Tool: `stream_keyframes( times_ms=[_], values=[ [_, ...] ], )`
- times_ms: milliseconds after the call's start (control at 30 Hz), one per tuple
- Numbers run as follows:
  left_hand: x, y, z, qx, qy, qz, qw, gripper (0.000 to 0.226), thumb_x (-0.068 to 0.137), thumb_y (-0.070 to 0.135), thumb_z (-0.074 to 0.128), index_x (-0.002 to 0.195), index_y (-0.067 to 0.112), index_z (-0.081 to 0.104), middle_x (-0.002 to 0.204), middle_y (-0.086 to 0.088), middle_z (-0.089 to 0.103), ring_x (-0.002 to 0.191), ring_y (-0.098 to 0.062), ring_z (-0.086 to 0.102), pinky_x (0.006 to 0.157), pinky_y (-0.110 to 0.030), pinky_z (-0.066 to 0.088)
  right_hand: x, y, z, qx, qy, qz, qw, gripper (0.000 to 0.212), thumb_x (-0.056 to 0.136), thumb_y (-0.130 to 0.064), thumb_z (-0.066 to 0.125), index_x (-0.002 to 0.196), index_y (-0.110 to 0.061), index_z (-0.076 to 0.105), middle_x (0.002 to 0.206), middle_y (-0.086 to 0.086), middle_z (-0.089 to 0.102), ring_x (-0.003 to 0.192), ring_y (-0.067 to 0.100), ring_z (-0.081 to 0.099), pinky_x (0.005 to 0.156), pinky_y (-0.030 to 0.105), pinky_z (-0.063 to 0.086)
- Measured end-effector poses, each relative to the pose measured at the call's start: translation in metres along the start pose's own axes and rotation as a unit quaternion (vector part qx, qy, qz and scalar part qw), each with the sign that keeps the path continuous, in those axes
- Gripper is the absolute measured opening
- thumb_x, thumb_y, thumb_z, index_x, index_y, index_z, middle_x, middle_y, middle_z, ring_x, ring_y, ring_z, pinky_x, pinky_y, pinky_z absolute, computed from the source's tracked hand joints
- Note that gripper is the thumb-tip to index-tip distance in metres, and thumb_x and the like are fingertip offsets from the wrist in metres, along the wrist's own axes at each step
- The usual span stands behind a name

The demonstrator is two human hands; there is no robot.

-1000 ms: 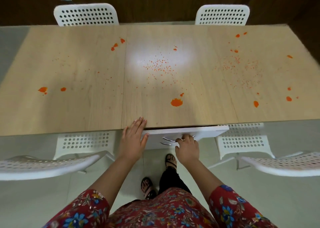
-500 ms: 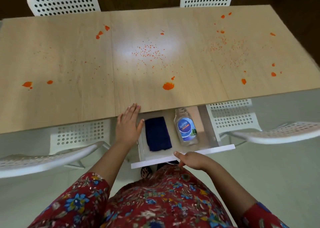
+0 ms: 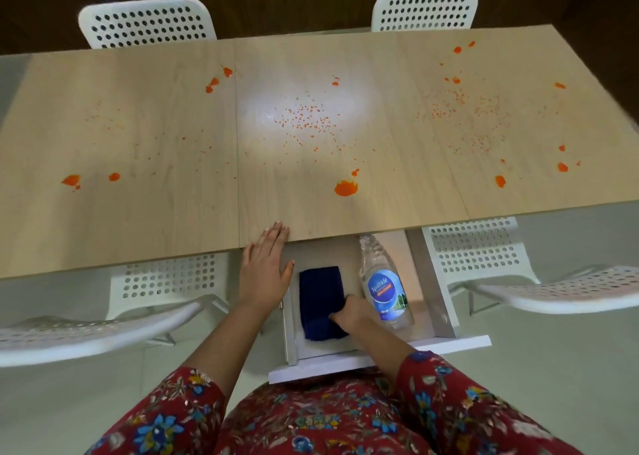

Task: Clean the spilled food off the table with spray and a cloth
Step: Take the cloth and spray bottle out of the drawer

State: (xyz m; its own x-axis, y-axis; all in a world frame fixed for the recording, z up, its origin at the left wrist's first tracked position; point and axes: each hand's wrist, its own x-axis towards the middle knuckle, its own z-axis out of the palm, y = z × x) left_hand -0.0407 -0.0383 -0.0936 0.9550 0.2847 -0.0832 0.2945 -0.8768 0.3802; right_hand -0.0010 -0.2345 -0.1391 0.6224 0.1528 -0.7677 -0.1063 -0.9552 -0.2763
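The right hand [image 3: 349, 313] lay inside the open drawer [image 3: 432, 292], fingers curled down onto the near right part of a folded dark blue cloth [image 3: 320, 292]. It appeared to be gripping it, though the fingertips were hidden, so the firmness of the hold could not be judged. The left hand [image 3: 264, 268] rested just outside the drawer's left wall, flat on the near edge of the table [image 3: 138, 219] with fingers straight and together, holding nothing.

The cloth filled the left half of the drawer, its long side running from the drawer front back toward the table. A clear spray bottle [image 3: 383, 285] with a blue label lay on its side in the right half, just beside the cloth and parallel to it. Its base lay toward the drawer front and its neck pointed to the drawer's back, the tip reaching the table edge. The bottle lay immediately to the right of the right hand, clearly nearer that hand than the left. A short sideways reach by the right hand, or a cross-reach by the free left, would likely take it by its body.

Beyond the drawer, the wooden table top carried the orange spill [image 3: 345, 188]: a large blob straight past the drawer's back, with scattered specks and smaller blobs to both sides. White perforated chairs [image 3: 162, 278] stood on either side of the drawer and past the table.
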Motion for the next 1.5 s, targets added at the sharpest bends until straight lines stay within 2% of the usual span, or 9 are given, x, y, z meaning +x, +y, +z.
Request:
stream_keyframes(
  times_ms=[200, 300, 433, 533, 633, 700, 1133, 1300, 1500],
  values=[
    [-0.003, 0.008, -0.013, -0.067, -0.039, 0.053, 0.996, 0.064, 0.093, 0.029, 0.058, 0.150, 0.023, 0.030, 0.158, 0.007, 0.025, 0.145, -0.012, 0.021, 0.121, -0.040, 0.011, -0.020, -0.004, -0.026, 0.148, 0.015, -0.155, 0.977, 0.020, 0.077, -0.011, 0.064, 0.076, -0.022, 0.047, 0.076, -0.002, 0.056, 0.074, 0.019, 0.053, 0.063, 0.031, 0.038],
    [-0.012, 0.020, -0.019, -0.135, -0.179, 0.151, 0.963, 0.062, 0.088, 0.023, 0.063, 0.145, 0.030, 0.039, 0.148, 0.013, 0.040, 0.140, -0.006, 0.028, 0.120, -0.036, 0.016, -0.043, 0.002, -0.055, 0.169, -0.002, -0.238, 0.956, 0.013, 0.075, -0.010, 0.060, 0.081, -0.021, 0.058, 0.078, 0.000, 0.063, 0.073, 0.017, 0.058, 0.062, 0.034, 0.045],
    [-0.010, 0.032, -0.022, -0.279, -0.300, 0.061, 0.910, 0.029, 0.088, 0.016, 0.064, 0.116, 0.022, 0.061, 0.111, 0.005, 0.065, 0.101, -0.010, 0.060, 0.091, -0.036, 0.050, -0.059, 0.010, -0.081, 0.309, -0.059, -0.223, 0.923, 0.006, 0.085, -0.011, 0.066, 0.091, -0.013, 0.066, 0.083, 0.000, 0.067, 0.077, 0.011, 0.063, 0.068, 0.028, 0.050],
    [-0.011, 0.036, -0.023, -0.288, -0.260, 0.017, 0.922, 0.006, 0.089, 0.018, 0.065, 0.095, 0.017, 0.064, 0.090, -0.002, 0.065, 0.083, -0.017, 0.061, 0.078, -0.043, 0.049, -0.042, 0.019, -0.087, 0.351, -0.028, -0.164, 0.921, 0.029, 0.086, -0.039, 0.067, 0.103, -0.014, 0.065, 0.098, -0.002, 0.067, 0.095, 0.015, 0.063, 0.076, 0.025, 0.049],
    [-0.013, 0.039, -0.026, -0.325, -0.218, -0.036, 0.920, 0.006, 0.090, 0.016, 0.063, 0.087, 0.020, 0.060, 0.084, 0.001, 0.063, 0.076, -0.015, 0.059, 0.071, -0.034, 0.046, 0.007, 0.044, -0.081, 0.131, 0.142, -0.020, 0.981, 0.064, 0.085, -0.039, 0.068, 0.139, -0.017, 0.043, 0.133, 0.008, 0.052, 0.121, 0.028, 0.051, 0.093, 0.037, 0.047],
    [-0.012, 0.038, -0.029, -0.362, -0.191, -0.073, 0.909, 0.006, 0.090, 0.013, 0.064, 0.090, 0.019, 0.062, 0.086, 0.000, 0.065, 0.078, -0.015, 0.061, 0.068, -0.028, 0.045, 0.028, 0.053, -0.075, 0.098, 0.125, 0.053, 0.986, 0.084, 0.080, -0.035, 0.072, 0.147, -0.014, 0.027, 0.140, 0.016, 0.045, 0.126, 0.035, 0.046, 0.101, 0.042, 0.044],
    [-0.018, 0.016, -0.065, -0.459, -0.044, -0.179, 0.869, 0.008, 0.086, 0.006, 0.065, 0.079, 0.007, 0.061, 0.075, -0.003, 0.063, 0.068, -0.015, 0.057, 0.063, -0.026, 0.043, 0.014, 0.031, -0.080, -0.142, -0.011, -0.160, 0.977, 0.053, 0.072, -0.015, 0.074, 0.118, -0.022, 0.049, 0.111, 0.003, 0.062, 0.085, 0.019, 0.057, 0.066, 0.026, 0.043],
    [-0.008, 0.011, -0.081, -0.536, 0.093, -0.172, 0.821, 0.016, 0.088, 0.005, 0.064, 0.090, -0.010, 0.058, 0.084, -0.014, 0.061, 0.075, -0.018, 0.056, 0.068, -0.030, 0.043, -0.025, 0.024, -0.114, 0.042, -0.028, -0.215, 0.975, 0.063, 0.063, 0.007, 0.077, 0.118, -0.008, 0.052, 0.111, 0.006, 0.059, 0.097, 0.016, 0.057, 0.077, 0.028, 0.051],
    [0.036, 0.011, -0.095, -0.593, 0.171, -0.198, 0.762, 0.018, 0.090, 0.008, 0.060, 0.076, 0.015, 0.052, 0.079, 0.002, 0.059, 0.073, -0.009, 0.055, 0.062, -0.019, 0.044, -0.054, -0.033, -0.156, 0.301, 0.035, -0.300, 0.905, 0.067, 0.063, 0.013, 0.078, 0.118, -0.021, 0.061, 0.119, -0.001, 0.067, 0.109, 0.016, 0.063, 0.088, 0.028, 0.054]
  ],
)
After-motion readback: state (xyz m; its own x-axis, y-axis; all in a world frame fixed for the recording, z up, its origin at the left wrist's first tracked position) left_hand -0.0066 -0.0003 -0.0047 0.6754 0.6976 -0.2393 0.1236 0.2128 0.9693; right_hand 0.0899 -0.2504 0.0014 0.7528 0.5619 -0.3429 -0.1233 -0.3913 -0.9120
